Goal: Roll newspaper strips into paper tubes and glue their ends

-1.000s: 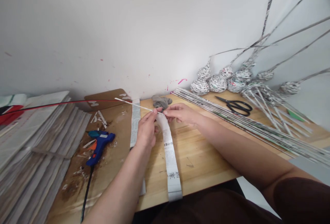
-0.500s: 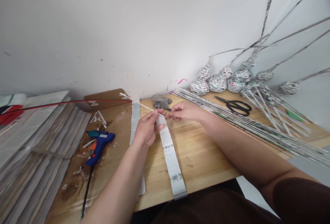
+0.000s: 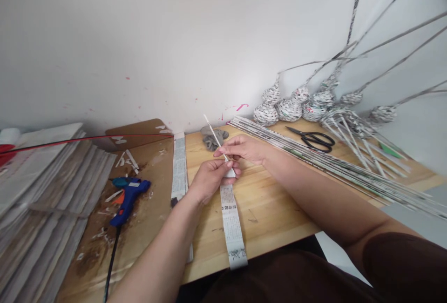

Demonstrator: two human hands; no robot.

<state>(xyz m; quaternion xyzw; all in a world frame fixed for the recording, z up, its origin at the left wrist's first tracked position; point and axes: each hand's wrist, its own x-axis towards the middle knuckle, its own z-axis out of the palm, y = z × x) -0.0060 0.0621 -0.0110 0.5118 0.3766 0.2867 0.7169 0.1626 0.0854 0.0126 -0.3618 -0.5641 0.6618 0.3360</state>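
A long newspaper strip (image 3: 233,226) runs from my hands down to the table's front edge. Its far end narrows into a thin rolled paper tube (image 3: 211,129), which points up and away to the left. My left hand (image 3: 211,179) is closed on the strip where flat paper meets the roll, thumb on top. Just above it, my right hand (image 3: 246,149) pinches the rolled part between thumb and fingers. Some fingertips of both hands hide behind the paper and each other. A crumpled grey cloth (image 3: 210,141) lies right behind the hands.
On the left are a blue glue gun (image 3: 130,202), paper scraps and a tall newspaper stack (image 3: 52,210). More flat strips (image 3: 179,165) lie beside my left arm. To the right are rolled paper sticks (image 3: 300,163), black scissors (image 3: 312,138) and several woven gourd shapes (image 3: 289,107).
The tube has swung from pointing left to a steeper angle. My right hand, earlier beside the strip, now grips the roll. My left hand has shifted right and nearer, and the view has shifted slightly.
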